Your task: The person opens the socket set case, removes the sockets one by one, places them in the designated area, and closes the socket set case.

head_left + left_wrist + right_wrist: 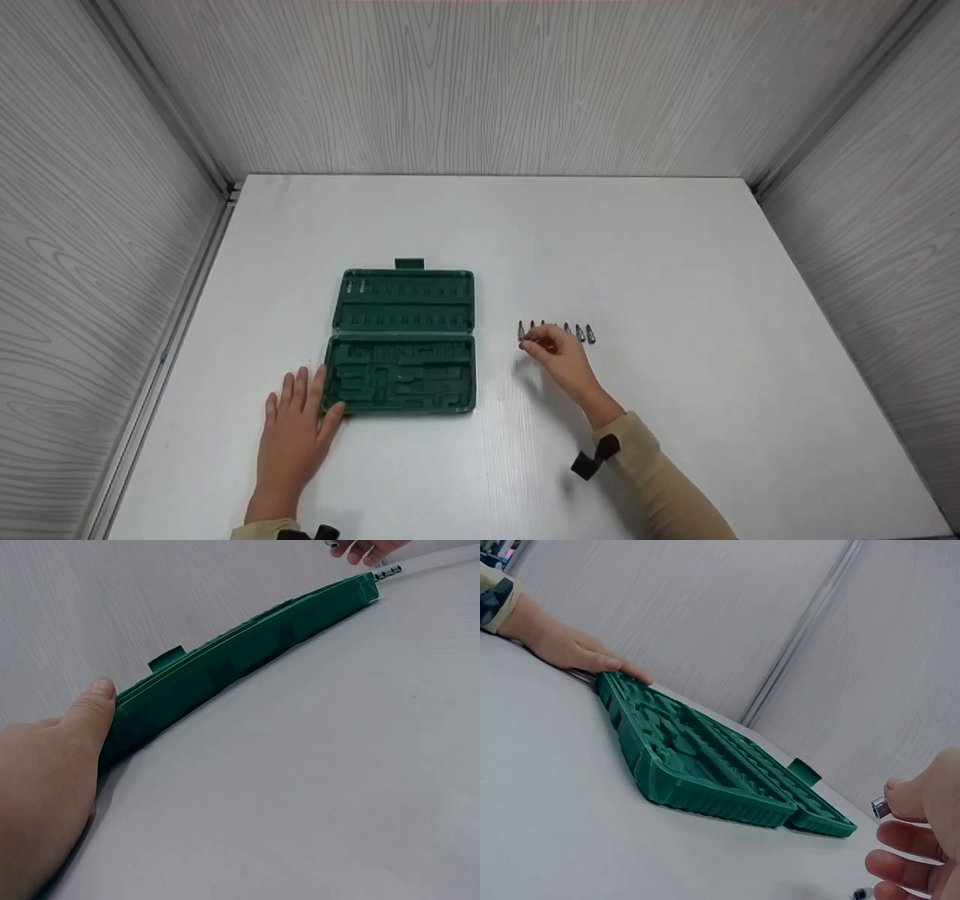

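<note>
White desk (pixel 675 255) bore a green case (pixel 397 302), two bits (pixel 362 286) slotted, a row (pixel 580 334) seemingly left; right grip (pixel 562 364) pinched another bit (pixel 880 808), straight-fingered left grip (pixel 291 442) touched the case.

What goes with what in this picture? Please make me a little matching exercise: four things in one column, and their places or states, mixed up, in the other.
Column one
1. Left hand
2. Green case
3. Right hand
4. Row of metal pieces

Column two
A. Pinches a small metal piece between thumb and fingers
B. Lined up on the white table, to the right of the case
C. Touches the near left corner of the case
D. Lies open, its two halves spread flat

Right pairs: 1-C, 2-D, 3-A, 4-B
</note>
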Tool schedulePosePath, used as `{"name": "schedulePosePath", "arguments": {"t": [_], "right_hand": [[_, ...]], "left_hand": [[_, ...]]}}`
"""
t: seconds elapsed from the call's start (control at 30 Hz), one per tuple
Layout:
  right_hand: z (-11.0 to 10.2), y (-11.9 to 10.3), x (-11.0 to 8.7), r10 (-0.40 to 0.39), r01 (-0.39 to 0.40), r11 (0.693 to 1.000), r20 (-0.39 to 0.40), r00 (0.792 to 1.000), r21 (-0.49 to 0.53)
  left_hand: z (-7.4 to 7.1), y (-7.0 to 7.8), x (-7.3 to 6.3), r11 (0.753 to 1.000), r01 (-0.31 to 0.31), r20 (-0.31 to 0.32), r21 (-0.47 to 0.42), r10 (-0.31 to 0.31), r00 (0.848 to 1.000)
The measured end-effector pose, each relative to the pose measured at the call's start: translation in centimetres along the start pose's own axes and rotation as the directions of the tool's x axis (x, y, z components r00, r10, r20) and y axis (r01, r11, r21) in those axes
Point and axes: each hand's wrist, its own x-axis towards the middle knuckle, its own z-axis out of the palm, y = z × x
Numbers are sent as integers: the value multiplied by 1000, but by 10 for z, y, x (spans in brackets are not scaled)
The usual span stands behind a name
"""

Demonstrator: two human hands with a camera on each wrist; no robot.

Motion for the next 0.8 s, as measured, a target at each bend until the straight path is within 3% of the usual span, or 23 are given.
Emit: {"name": "schedulePosePath", "arguments": {"t": [0.27, 0.57, 0.8], "right_hand": [[-36, 44, -4, 43, -44, 999, -122, 992, -2], [-79, 66, -9, 52, -102, 977, -256, 965, -187], [-93, 78, -2, 41, -121, 945, -261, 965, -302]], "left_hand": [[0, 0, 0, 1000, 11, 28, 11, -11, 1000], [0, 1, 0, 1000, 1, 35, 4, -1, 999], [-1, 1, 1, 1000, 1, 33, -12, -1, 999]]}}
